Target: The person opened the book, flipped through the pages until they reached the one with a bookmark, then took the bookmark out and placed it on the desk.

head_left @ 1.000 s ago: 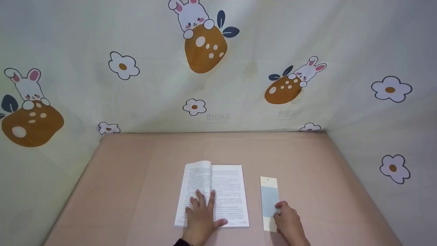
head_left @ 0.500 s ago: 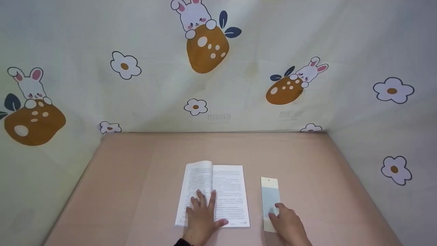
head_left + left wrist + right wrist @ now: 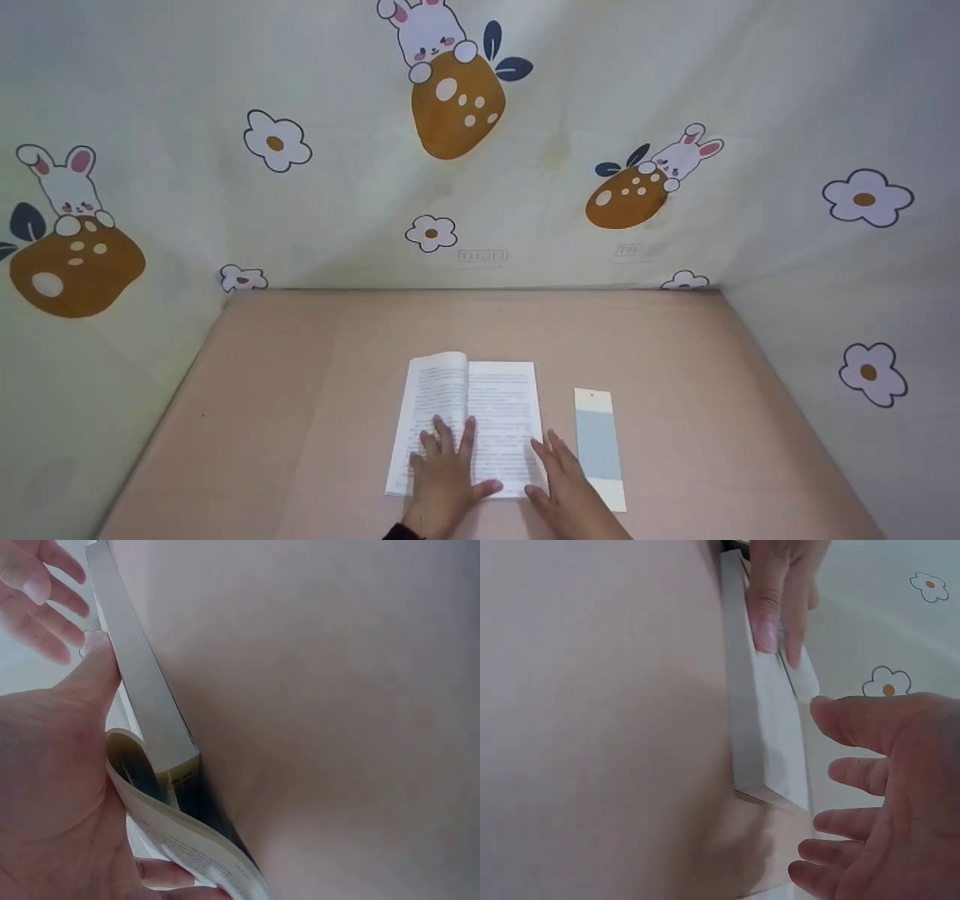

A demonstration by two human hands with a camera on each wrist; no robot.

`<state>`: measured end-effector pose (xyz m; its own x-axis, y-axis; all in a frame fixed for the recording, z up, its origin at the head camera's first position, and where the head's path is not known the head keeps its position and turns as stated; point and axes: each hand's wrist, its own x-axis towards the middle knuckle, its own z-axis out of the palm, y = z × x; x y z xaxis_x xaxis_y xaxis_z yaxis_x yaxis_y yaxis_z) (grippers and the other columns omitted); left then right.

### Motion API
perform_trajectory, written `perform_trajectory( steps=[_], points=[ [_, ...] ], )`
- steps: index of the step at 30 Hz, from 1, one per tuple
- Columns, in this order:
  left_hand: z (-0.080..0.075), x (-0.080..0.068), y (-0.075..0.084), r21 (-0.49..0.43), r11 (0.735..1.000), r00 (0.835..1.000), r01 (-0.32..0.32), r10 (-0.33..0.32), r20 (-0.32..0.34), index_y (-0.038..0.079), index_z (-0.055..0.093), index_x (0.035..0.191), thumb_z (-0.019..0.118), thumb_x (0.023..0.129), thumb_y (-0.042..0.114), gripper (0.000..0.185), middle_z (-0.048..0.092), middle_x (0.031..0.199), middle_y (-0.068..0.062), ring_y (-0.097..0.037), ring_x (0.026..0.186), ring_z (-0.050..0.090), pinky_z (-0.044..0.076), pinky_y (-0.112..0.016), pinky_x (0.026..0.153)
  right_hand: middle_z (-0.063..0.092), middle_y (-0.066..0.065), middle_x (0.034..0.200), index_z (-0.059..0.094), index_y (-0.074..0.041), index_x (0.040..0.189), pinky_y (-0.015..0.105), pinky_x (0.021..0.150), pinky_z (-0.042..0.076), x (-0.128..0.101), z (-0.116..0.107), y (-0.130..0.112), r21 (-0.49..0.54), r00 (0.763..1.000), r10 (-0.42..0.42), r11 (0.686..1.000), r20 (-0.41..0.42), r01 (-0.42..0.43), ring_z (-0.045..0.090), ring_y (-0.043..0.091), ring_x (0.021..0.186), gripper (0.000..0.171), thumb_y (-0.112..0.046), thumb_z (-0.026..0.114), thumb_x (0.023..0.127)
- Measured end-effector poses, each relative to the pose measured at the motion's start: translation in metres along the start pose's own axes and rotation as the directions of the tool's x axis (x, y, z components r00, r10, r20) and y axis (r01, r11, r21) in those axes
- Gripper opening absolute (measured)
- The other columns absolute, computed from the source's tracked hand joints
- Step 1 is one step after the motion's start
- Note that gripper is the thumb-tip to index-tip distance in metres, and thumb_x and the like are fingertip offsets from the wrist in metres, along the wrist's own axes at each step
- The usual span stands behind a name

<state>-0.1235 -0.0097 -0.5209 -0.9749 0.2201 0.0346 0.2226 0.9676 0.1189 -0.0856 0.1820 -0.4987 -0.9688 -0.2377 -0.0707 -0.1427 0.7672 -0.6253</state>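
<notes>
Open book (image 3: 466,426) lying flat on the pink table (image 3: 300,390), near the middle of its front edge, pages up. Left hand (image 3: 444,474) resting palm down on the book's lower half across the gutter, fingers straight and slightly spread, thumb out to the right along the bottom of the right-hand page; the left wrist view shows the thumb (image 3: 96,671) pressing the page block while a few leaves curl up beside the palm. Right hand (image 3: 564,480) at the book's right edge, fingers extended and loosely fanned, gripping nothing; its fingertips (image 3: 541,448) lie at the margin of the right-hand page, though actual contact cannot be told. In the right wrist view the right hand's fingers (image 3: 855,774) are held apart, just beside the stacked page edges (image 3: 769,742). Bookmark (image 3: 598,445), a pale strip with a blue panel, flat on the table just right of the book, parallel to it, beside the right hand and untouched. Cloth backdrop (image 3: 480,150) printed with rabbits and flowers rising from the table's rear and side edges.
</notes>
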Motion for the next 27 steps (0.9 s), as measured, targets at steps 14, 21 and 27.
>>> perform_trajectory(
  steps=[14, 21, 27],
  points=[
    [-0.004, -0.003, 0.001, 0.033, 0.999, 0.999, -0.006, 0.007, -0.036, 0.016, 0.039, 0.141, 0.055, 0.065, 0.075, 0.098, 0.041, 0.134, -0.033, -0.051, 0.115, 0.046, 0.049, -0.058, 0.081, 0.022, 0.03, 0.147, 0.042, -0.004, 0.135, 0.056, 0.095, 0.04, 0.005, 0.02, 0.002, -0.101, 0.997, -0.075, 0.992, -0.006, 0.074, 0.032, 0.049, 0.129, 0.055, -0.025, 0.06, 0.088],
    [-0.004, -0.003, 0.001, -0.018, 1.0, 1.0, 0.004, -0.004, 0.001, 0.016, 0.039, 0.142, 0.055, 0.067, 0.074, 0.096, 0.036, 0.137, -0.036, -0.053, 0.119, 0.042, 0.047, -0.06, 0.085, 0.021, 0.029, 0.147, 0.041, -0.005, 0.137, 0.057, 0.096, 0.04, 0.005, 0.021, 0.005, -0.109, 0.997, -0.083, 0.991, 0.0, 0.082, 0.032, 0.05, 0.129, 0.056, -0.03, 0.056, 0.089],
    [-0.009, -0.005, -0.002, -0.12, 0.993, 1.0, -0.003, 0.006, 0.019, 0.014, 0.041, 0.14, 0.061, 0.07, 0.066, 0.089, 0.032, 0.139, -0.037, -0.057, 0.121, 0.037, 0.043, -0.064, 0.088, 0.021, 0.03, 0.147, 0.04, -0.004, 0.136, 0.059, 0.096, 0.039, 0.005, 0.019, 0.004, -0.082, 0.996, -0.083, 0.993, 0.015, 0.084, 0.03, 0.051, 0.129, 0.059, -0.038, 0.051, 0.09]
  ],
)
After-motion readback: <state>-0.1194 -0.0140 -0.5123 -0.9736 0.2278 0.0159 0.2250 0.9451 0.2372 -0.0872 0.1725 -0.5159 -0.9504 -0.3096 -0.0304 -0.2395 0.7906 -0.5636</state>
